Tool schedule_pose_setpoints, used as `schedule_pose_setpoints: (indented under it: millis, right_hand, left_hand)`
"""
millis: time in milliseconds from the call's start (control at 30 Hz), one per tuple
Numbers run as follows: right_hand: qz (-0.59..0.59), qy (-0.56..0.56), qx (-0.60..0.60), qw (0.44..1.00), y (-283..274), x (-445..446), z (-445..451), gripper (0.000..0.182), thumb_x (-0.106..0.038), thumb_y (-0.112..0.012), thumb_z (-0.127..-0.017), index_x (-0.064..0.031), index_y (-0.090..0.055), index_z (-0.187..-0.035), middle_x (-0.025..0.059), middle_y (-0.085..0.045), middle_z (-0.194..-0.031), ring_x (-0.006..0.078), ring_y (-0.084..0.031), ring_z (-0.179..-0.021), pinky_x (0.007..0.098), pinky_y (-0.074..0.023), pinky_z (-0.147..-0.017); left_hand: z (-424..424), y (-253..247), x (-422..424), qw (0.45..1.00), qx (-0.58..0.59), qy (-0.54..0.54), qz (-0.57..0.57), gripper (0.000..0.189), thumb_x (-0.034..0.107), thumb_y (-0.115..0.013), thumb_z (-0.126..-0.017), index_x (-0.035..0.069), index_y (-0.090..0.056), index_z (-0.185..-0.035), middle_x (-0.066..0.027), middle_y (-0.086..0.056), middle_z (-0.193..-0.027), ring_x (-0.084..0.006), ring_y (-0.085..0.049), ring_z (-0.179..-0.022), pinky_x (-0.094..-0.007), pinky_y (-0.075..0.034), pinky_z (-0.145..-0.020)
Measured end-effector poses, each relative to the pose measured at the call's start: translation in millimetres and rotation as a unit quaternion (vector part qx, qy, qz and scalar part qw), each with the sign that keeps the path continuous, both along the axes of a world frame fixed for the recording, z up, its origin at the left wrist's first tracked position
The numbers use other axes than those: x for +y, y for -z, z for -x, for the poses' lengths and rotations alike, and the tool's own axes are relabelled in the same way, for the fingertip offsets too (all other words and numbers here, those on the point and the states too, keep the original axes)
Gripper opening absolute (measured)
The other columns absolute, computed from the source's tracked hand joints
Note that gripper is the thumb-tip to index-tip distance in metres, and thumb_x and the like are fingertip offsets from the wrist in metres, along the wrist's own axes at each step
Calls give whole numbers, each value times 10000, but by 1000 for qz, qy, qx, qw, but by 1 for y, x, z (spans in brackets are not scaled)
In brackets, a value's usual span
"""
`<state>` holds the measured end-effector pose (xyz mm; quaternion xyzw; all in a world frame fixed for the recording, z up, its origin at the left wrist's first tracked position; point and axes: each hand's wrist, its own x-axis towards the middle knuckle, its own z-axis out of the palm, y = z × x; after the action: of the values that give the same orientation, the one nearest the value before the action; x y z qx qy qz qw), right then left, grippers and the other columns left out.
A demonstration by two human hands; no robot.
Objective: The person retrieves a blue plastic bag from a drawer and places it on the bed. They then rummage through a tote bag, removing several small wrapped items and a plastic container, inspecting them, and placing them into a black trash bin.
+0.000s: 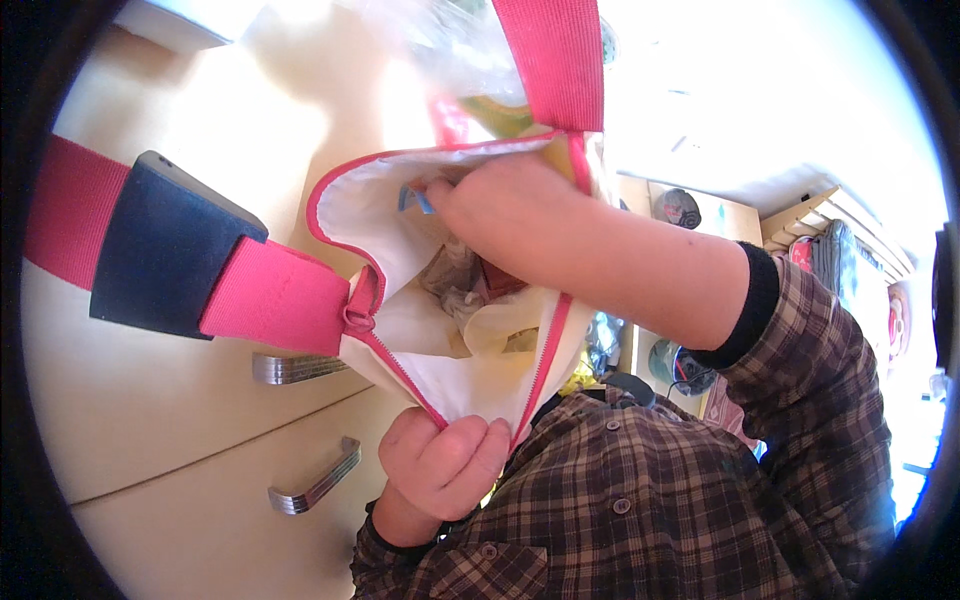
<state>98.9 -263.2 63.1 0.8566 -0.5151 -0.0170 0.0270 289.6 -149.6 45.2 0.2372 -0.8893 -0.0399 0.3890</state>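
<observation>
A cream bag (450, 375) with a pink zip edge and white lining hangs open before me, a pink webbing strap (274, 296) passing through a dark blue pad (169, 247). At the near edge, my left hand (450, 465) grips the zipped rim. My right hand (510, 202) reaches into the mouth, its fingertips against a small blue-and-white piece (414, 199); whether they hold it is unclear. Deeper inside are crumpled clear plastic (457, 300) and a reddish-brown item (501, 279), partly hidden by my right wrist. A second pink strap (559, 60) rises from the far end.
Pale drawer fronts with metal handles (315, 480) stand at the left. Clear plastic wrapping (465, 45) lies beyond the bag. At the right are a shelf unit with round containers (677, 208) and a slatted rack (810, 217) with folded cloth-like items.
</observation>
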Motion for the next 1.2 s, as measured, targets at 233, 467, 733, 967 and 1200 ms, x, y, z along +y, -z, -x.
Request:
schedule_pose_setpoints:
  millis: [233, 467, 733, 967, 1200]
  right_hand:
    - [290, -60, -20, 955, 4, 5, -6, 193, -143, -529, -743, -87, -546, -927, 65, -570, -894, 202, -603, -692, 310, -498, -550]
    - [32, -145, 57, 987, 0, 7, -12, 327, -184, -595, -702, -86, -603, -1015, 65, -619, -747, 230, -630, -681, 342, -504, -563]
    - [-177, 13, 24, 984, 34, 0, -43, 188, -178, -636, -722, -69, -695, -863, 144, -662, -845, 293, -647, -818, 382, -520, -683]
    - [-223, 21, 4, 975, 84, -19, -72, 224, -158, -621, -733, -64, -682, -926, 146, -652, -920, 301, -634, -868, 381, -509, -732]
    - [-247, 2, 45, 968, 80, -44, -73, 265, -139, -607, -744, -58, -670, -988, 148, -642, -996, 310, -622, -918, 380, -498, -781]
  left_hand:
    - [9, -7, 2, 999, 5, 5, -32, 306, 101, -815, -500, 88, -626, -740, -25, -512, -712, -236, -513, -589, -333, -442, -510]
    - [15, -6, -5, 999, 5, 36, -3, 241, 111, -702, -588, 69, -630, -814, -22, -529, -788, -176, -485, -571, -269, -398, -483]
    - [27, -7, -6, 998, -5, 65, 7, 268, 117, -648, -555, 72, -613, -817, -22, -530, -789, -151, -469, -562, -252, -379, -489]
    - [19, -10, -1, 999, -42, 22, 12, 256, 110, -632, -548, 74, -612, -800, -21, -527, -799, -144, -485, -601, -255, -391, -511]
    - [18, -4, -3, 999, -40, -27, -1, 215, 91, -637, -559, 77, -617, -773, -12, -522, -767, -163, -475, -600, -271, -396, -507]
